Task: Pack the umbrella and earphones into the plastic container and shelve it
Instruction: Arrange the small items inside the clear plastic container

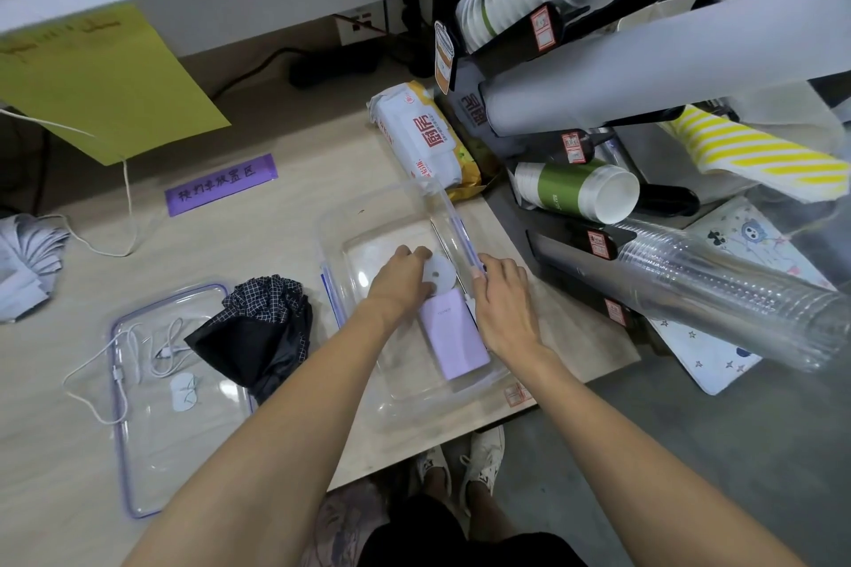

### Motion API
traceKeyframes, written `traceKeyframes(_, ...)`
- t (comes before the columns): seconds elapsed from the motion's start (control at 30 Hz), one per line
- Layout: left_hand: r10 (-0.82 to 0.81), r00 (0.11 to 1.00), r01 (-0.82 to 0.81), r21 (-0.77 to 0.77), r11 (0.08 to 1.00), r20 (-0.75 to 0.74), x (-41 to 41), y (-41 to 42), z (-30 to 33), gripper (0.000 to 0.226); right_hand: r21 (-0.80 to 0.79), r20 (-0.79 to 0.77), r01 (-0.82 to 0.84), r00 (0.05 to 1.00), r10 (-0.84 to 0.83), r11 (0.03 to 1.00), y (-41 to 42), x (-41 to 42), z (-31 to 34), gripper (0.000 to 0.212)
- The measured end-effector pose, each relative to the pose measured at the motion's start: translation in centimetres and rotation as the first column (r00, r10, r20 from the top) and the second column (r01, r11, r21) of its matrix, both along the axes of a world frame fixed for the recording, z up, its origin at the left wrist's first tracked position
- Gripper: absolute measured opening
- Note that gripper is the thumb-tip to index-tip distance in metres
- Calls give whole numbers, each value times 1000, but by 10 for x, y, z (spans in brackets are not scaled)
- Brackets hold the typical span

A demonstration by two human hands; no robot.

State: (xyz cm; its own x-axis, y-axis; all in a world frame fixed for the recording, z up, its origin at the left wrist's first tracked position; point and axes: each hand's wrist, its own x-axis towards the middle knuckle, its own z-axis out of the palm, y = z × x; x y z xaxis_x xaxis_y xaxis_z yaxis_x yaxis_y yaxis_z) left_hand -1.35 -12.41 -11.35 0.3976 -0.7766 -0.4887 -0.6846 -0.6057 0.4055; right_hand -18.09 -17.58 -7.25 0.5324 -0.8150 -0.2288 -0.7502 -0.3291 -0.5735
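A clear plastic container (336, 244) stands on the wooden table, near its right edge. Inside lie a lilac box (453, 336) and a round white case (440, 274). My left hand (400, 281) reaches into the container and grips the round white case. My right hand (504, 304) rests on the container's right rim, fingers curled over it. The folded black checked umbrella (258, 331) lies left of the container, partly on the clear lid (152, 442). White wired earphones (138, 350) lie on the lid.
A wipes pack (423, 138) lies behind the container. A rack of paper cups (575, 189) and clear cups (737, 290) crowds the right. A purple label (221, 184), yellow paper (101, 78) and a paper stack (23, 267) sit to the left. My shoes (460, 465) show below the table edge.
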Motion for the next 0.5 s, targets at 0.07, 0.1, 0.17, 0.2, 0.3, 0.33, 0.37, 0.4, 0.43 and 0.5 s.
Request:
traceKeyframes(0.07,-11,1000,11,1,1000,1,0,2,3,60,5,-1,2,1000,-2,1000,-1,0,0,37)
traceKeyframes(0.1,-15,1000,15,4,1000,5,-1,3,4,62,6,1,3,1000,-3,1000,-1,0,0,37)
traceKeyframes(0.17,-8,1000,8,5,1000,28,-1,6,11,64,1,12,20,1000,-20,1000,-1,0,2,37)
traceKeyframes(0.2,0,999,-1,2,1000,43,0,7,15,62,-17,20,33,999,-32,999,0,1,4,37)
traceKeyframes(0.3,49,996,-45,-55,997,70,5,19,34,55,-160,3,12,1000,-12,987,4,9,17,34)
traceKeyframes(0.33,75,994,-69,-87,994,77,7,25,42,52,-204,-13,-4,1000,2,979,5,14,22,34)
traceKeyframes(0.37,110,991,-99,-120,988,83,8,30,48,49,-227,-21,-10,1000,5,974,5,18,26,33)
traceKeyframes(0.4,154,984,-137,-163,977,94,11,38,58,46,-244,-15,-20,1000,17,969,7,26,33,33)
traceKeyframes(0.43,189,976,-164,-208,964,107,13,46,67,43,-251,-3,-26,1000,26,968,9,33,39,32)
traceKeyframes(0.5,261,954,-208,-303,930,146,19,64,85,37,-243,45,-53,997,66,969,16,48,50,31)
